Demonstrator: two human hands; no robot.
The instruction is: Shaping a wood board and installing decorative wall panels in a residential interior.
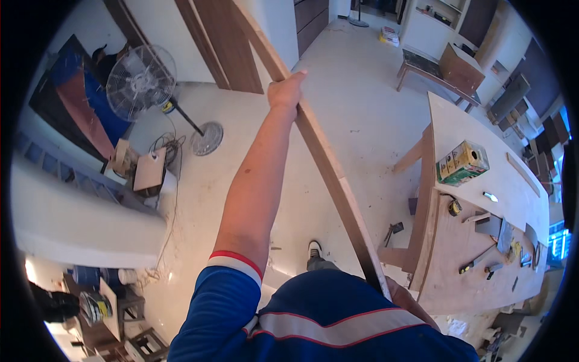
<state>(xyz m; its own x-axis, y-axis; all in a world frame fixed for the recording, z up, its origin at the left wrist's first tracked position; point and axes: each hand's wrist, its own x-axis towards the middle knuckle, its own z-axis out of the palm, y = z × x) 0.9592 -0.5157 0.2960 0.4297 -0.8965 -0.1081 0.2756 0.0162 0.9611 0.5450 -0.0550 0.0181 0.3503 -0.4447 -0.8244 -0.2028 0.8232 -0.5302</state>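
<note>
A long, narrow wooden board (329,166) slants across the middle of the view, from the far wall side down to my right side. My left arm is stretched forward, and my left hand (287,95) is closed around the board's far part. At its near end the board turns dark and passes close to my body. My right hand (395,291) is low beside that near end, partly behind the board; its fingers are hidden.
To the right, a wooden workbench (443,241) bears a rectangular can (463,163), a tape measure (454,207) and several hand tools. A pedestal fan (142,83) and loose cable (172,148) are at left. A dark tool (393,230) lies on the floor near the bench.
</note>
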